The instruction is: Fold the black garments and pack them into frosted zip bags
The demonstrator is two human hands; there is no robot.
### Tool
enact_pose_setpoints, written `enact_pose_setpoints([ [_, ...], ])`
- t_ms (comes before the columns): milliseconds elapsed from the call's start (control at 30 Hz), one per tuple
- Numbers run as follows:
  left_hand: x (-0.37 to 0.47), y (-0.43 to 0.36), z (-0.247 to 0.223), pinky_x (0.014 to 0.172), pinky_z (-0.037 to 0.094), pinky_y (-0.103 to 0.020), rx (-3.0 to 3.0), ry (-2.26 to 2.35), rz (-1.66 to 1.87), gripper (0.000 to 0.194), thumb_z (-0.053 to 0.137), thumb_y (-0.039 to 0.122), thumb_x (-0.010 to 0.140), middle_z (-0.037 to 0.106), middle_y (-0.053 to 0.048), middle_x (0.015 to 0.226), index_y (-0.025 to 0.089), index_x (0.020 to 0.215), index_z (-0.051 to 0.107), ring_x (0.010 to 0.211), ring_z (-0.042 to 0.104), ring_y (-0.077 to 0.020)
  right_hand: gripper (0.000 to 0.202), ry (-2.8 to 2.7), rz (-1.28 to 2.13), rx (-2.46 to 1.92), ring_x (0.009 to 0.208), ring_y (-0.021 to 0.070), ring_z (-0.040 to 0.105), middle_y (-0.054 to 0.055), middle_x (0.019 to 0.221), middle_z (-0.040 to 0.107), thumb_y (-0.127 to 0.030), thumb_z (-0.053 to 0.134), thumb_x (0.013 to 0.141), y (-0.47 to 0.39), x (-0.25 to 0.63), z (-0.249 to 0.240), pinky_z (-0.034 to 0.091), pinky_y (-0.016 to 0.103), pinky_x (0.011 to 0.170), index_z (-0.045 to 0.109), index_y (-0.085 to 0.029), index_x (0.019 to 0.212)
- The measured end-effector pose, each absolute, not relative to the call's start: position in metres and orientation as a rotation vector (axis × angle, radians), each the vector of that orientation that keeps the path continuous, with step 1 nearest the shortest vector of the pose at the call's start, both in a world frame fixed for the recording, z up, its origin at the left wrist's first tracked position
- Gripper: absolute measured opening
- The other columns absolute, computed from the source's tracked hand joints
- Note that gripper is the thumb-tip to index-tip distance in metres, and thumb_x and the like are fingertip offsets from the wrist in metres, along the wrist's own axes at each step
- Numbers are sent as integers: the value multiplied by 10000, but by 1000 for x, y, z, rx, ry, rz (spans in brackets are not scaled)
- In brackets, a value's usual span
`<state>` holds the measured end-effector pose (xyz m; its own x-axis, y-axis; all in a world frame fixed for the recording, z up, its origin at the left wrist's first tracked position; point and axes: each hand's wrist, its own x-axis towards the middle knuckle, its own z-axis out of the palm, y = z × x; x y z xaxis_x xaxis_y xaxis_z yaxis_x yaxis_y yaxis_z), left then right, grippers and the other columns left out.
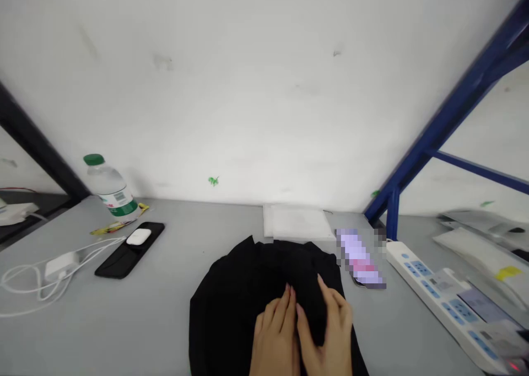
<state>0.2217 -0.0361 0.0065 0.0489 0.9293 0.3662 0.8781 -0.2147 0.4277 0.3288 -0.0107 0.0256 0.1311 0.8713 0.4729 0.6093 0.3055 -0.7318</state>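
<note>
A black cloth item [231, 304] lies bunched on the grey table at the bottom centre. My left hand [275, 332] rests on it with the fingers close together, the fingertips at a raised fold. Just to its right, my right hand [328, 332] has its thumb and fingers spread around another part of the same black cloth. The two hands are side by side, nearly touching. Folds hide what lies under the fingertips.
White papers [300, 223] lie behind the cloth. A phone with a blurred screen [359, 257] and a white power strip [446, 304] are on the right. At left are a bottle [113, 191], a black phone [119, 258], an earphone case [138, 236] and a white charger [61, 266].
</note>
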Motion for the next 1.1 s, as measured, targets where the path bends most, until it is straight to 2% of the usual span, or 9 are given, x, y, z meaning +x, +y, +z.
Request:
enact_pose_setpoints([
  [167,180,-48,21,825,471,-453,1847,2317,969,335,464,292,936,670,-84,1184,286,1214,650,1043,597,-301,546,-1802,222,-1290,1360,332,455,78,1602,211,-150,407,966,-22,319,20,539,450,990,386,-313,1487],
  [300,152,-48,30,835,416,-564,1508,2495,880,373,501,558,905,661,-92,975,238,982,676,934,583,-335,685,-2021,57,-1135,1419,304,380,61,1574,342,-13,372,909,-17,319,22,504,448,1050,305,-287,1533],
  [400,150,-43,37,827,398,-581,1617,2365,791,327,445,473,941,640,-56,851,249,831,656,864,579,-304,695,-2099,-82,-1001,1412,312,390,85,1540,406,24,388,863,-13,318,16,492,454,1063,381,-240,1506],
  [500,159,-40,46,812,468,-496,1661,2134,981,304,371,373,982,633,-42,855,249,851,616,847,594,-252,697,-2119,-123,-908,1393,318,417,97,1492,475,38,406,820,-11,317,10,460,492,1084,452,-219,1467],
  [600,173,-38,53,823,550,-362,1529,1803,1249,259,341,370,1012,614,-48,998,260,969,572,919,626,-200,666,-2097,90,-932,1384,338,424,105,1490,475,-22,480,795,-13,324,17,459,506,1076,501,-216,1431],
  [700,193,-33,57,917,556,-325,1489,1627,1318,244,348,377,1016,535,-78,1146,259,1007,561,1068,610,-185,451,-1854,529,-1092,1333,338,495,113,1476,493,-196,571,849,-15,338,38,489,460,1051,622,-230,1296],
  [833,226,-23,62,1029,504,-426,1722,1549,1167,225,385,308,1001,459,-121,1282,241,989,599,1233,520,-233,295,-1428,1071,-1301,1208,299,598,110,1296,636,-459,604,881,-4,358,67,520,372,979,687,-220,1034],
  [967,249,-16,67,1123,366,-600,1985,1475,1054,353,453,189,942,436,-179,1401,190,1289,516,1354,417,-298,387,-1259,1184,-1429,882,234,649,24,845,680,-561,736,736,21,378,72,528,301,768,611,-210,842],
  [1100,241,-9,77,1195,197,-621,2120,1168,880,336,512,188,934,440,-72,1503,271,1254,570,1438,332,-279,476,-1056,1314,-1492,720,197,629,-29,690,636,-544,831,621,38,398,62,493,272,649,624,-214,894],
])
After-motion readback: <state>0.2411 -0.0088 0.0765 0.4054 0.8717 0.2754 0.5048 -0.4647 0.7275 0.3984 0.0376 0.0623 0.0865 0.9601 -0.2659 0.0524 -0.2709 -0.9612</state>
